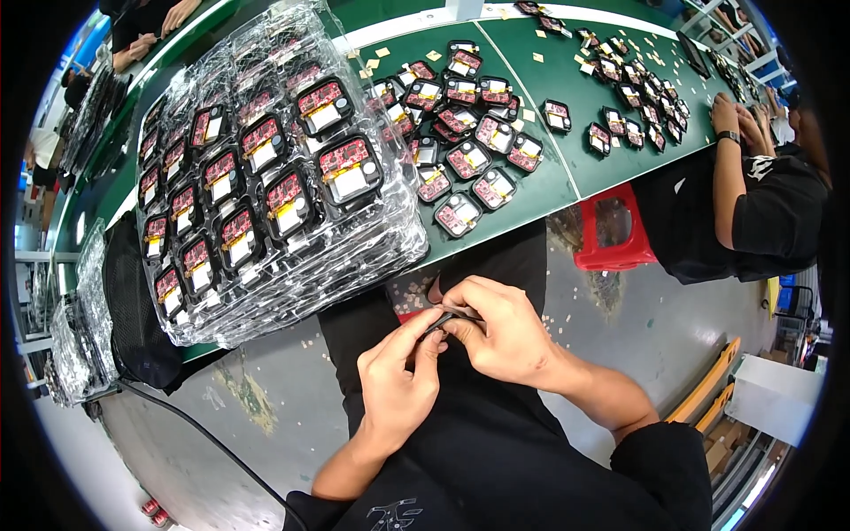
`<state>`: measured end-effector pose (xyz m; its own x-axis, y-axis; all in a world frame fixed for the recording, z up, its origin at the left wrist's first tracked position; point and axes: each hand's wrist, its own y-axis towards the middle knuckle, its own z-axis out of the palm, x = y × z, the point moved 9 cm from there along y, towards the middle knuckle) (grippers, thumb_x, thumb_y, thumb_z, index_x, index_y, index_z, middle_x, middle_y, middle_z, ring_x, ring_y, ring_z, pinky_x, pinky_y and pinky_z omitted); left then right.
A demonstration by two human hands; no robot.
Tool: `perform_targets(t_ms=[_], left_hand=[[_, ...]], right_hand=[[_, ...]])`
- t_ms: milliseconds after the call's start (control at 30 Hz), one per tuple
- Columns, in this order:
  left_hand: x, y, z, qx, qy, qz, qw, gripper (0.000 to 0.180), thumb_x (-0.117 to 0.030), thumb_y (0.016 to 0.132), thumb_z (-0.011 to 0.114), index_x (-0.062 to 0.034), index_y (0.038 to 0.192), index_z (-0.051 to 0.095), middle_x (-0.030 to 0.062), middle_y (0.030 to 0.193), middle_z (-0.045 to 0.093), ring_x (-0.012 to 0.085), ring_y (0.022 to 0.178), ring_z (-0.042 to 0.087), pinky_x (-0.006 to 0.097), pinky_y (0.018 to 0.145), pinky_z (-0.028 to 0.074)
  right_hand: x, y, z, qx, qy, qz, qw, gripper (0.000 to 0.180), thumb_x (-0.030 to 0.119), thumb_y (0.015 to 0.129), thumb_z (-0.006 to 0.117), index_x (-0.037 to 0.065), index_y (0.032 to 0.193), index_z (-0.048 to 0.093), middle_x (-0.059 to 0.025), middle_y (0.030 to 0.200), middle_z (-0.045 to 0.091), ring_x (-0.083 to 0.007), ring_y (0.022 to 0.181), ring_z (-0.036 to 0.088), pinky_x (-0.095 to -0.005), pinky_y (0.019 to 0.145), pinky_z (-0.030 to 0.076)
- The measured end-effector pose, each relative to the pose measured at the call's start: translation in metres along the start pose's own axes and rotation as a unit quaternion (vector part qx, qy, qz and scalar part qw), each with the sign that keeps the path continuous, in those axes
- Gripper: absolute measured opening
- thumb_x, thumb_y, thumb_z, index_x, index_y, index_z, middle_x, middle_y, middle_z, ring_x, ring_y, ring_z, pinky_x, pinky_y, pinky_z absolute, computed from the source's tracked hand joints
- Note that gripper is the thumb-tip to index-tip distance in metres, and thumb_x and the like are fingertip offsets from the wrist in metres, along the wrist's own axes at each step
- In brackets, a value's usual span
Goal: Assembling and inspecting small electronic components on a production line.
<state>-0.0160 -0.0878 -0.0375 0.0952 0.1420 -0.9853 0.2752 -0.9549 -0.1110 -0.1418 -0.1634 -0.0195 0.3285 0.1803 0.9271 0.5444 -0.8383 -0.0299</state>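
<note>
Above my lap, near the table's front edge, both hands hold a small black casing [450,318] between them. It is seen almost edge-on, and its faces are mostly hidden by the fingers. My left hand [396,379] pinches its near-left side between thumb and fingers. With the thumb on top and fingers curled round, my right hand [501,332] grips the other end. Just beyond the hands, a heap of black square-cornered device housings [468,160] with red circuit boards and silvery-white parts lies on the green table [540,181].
At the left stands a tall stack of clear plastic trays [301,296] carrying similar housings. More housings [632,94] and small yellowish squares [538,57] are scattered further right. A co-worker [768,199] sits there beside a red stool [613,232]. A black cable [208,435] hangs at lower left.
</note>
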Motion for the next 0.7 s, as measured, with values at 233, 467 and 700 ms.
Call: perform_targets(t_ms=[233, 467, 700], left_hand=[[-0.005, 0.002, 0.001, 0.037, 0.047, 0.043, 0.997, 0.036, 0.010, 0.094, 0.067, 0.0045, 0.129, 0.067, 0.0198, 0.109, 0.076, 0.0198, 0.088, 0.078, 0.030, 0.076, 0.062], [-0.015, -0.001, 0.016, 0.078, -0.112, 0.032, 0.990, 0.058, 0.007, 0.098, 0.065, 0.0089, 0.151, 0.041, 0.0283, 0.146, 0.055, 0.0282, 0.114, 0.072, 0.035, 0.095, 0.060], [-0.012, -0.011, 0.039, 0.142, -0.071, 0.014, 0.987, 0.060, 0.006, 0.093, 0.073, 0.0056, 0.148, 0.049, 0.0245, 0.140, 0.062, 0.0288, 0.115, 0.072, 0.036, 0.097, 0.060]], right_hand=[[0.007, 0.001, -0.007, -0.006, 0.000, -0.047, 0.999, 0.018, -0.009, 0.085, 0.073, -0.003, 0.100, 0.064, -0.0131, 0.090, 0.064, -0.0210, 0.068, 0.063, -0.0327, 0.060, 0.049], [0.021, 0.054, -0.098, -0.179, -0.085, -0.002, 0.980, 0.021, 0.003, 0.089, 0.076, -0.001, 0.107, 0.066, -0.0163, 0.084, 0.068, -0.0271, 0.069, 0.066, -0.0366, 0.065, 0.052], [0.039, 0.134, -0.102, -0.228, -0.250, -0.099, 0.936, 0.031, 0.018, 0.092, 0.076, 0.000, 0.115, 0.066, -0.0199, 0.101, 0.073, -0.0396, 0.094, 0.072, -0.0462, 0.080, 0.057]])
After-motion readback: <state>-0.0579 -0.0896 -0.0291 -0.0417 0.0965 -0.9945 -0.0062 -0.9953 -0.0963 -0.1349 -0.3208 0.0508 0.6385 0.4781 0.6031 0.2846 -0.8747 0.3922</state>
